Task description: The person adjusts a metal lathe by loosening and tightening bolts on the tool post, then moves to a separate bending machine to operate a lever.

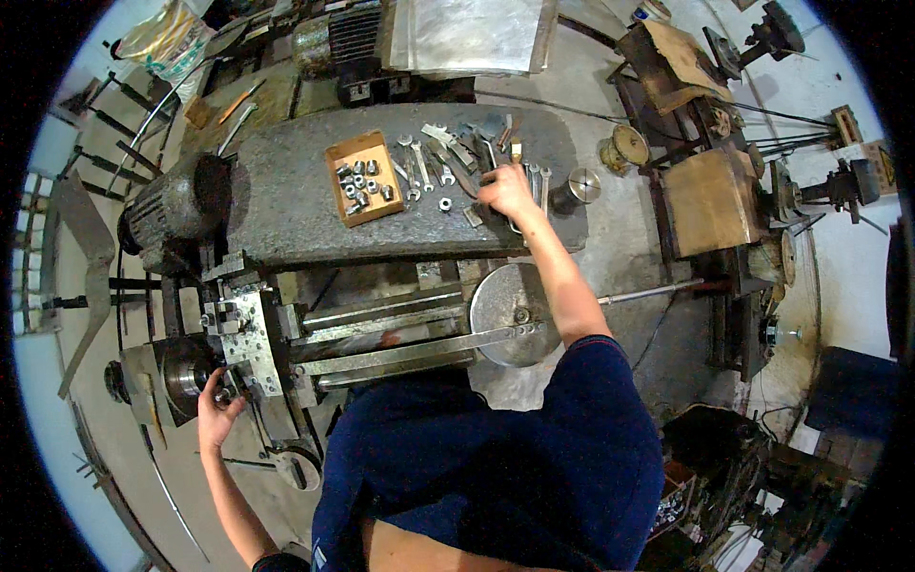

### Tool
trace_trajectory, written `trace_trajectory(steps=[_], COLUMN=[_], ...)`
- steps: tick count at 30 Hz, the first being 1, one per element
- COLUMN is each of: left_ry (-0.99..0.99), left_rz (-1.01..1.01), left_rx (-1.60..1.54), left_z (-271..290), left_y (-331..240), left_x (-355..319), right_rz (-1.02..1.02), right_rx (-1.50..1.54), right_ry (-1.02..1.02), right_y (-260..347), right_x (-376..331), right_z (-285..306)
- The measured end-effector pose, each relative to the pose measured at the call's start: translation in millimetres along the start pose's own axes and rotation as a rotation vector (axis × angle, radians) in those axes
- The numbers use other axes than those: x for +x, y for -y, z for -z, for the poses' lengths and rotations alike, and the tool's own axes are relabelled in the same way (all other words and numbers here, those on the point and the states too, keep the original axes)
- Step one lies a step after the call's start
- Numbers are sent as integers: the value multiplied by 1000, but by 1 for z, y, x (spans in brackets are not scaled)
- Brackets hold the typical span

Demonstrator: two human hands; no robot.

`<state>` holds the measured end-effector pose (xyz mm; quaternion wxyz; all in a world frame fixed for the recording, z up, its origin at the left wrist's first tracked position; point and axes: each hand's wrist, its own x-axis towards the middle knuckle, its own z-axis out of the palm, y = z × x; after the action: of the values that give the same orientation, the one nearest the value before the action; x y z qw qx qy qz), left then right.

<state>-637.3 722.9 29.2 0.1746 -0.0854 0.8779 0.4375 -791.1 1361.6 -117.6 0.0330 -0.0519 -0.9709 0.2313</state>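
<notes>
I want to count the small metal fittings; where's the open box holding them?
In the head view, the box sits above and left of centre on the dark worktop, just left of the spanners; the right hand is farther right.

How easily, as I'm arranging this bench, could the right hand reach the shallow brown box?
Probably yes: the shallow brown box is open-topped, and the wrenches between it and the right hand lie flat.

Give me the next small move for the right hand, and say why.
Probably firm the right hand's grip on one tool and lift it: the hand is down among wrenches on the dark bench, while the left hand is at the machine by the round chuck. Whether it already grips anything is unclear.
</notes>
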Motion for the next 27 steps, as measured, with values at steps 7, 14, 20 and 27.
trace_trajectory(steps=[7,14,20,27], left_ry=[-6,-18,-33,-36], left_rz=[73,67,72,94], left_rx=[54,80,75,57], left_z=[1,-1,-2,-4], left_y=[4,1,-3,-1], left_x=[0,-2,-4,-3], right_rz=[-8,44,-66,-211], right_rx=[-119,-66,-123,-29], right_ry=[-167,-133,-94,-133], right_y=[-3,-14,-5,4], right_x=[-19,-21,-27,-51], right_z=[25,26,30,29])
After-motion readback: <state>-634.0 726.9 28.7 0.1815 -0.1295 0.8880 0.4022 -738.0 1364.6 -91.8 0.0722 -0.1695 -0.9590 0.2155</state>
